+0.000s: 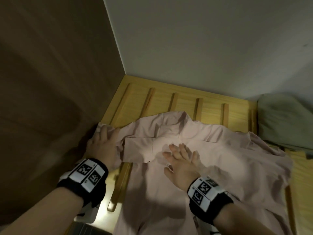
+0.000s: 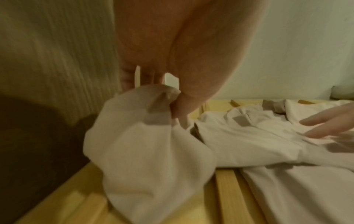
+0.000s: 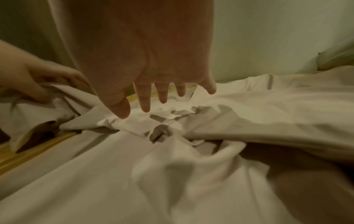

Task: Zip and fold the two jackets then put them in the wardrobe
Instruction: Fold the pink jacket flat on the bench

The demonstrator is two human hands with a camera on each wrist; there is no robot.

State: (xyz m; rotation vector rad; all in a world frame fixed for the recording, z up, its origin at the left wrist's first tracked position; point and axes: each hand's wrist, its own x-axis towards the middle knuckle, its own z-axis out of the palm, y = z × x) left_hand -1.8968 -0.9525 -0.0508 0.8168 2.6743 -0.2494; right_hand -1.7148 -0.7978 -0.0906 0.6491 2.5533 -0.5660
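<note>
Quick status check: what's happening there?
Left hand grips sleeve. Right hand open above pink jacket on slatted bed frame. Nothing in the way.

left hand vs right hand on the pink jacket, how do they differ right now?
The left hand grips a bunched sleeve end at the edge of the pink jacket; the right hand holds nothing. Left fingers curl round cloth; right fingers are straight and spread over the chest. Both wear marker wristbands.
</note>
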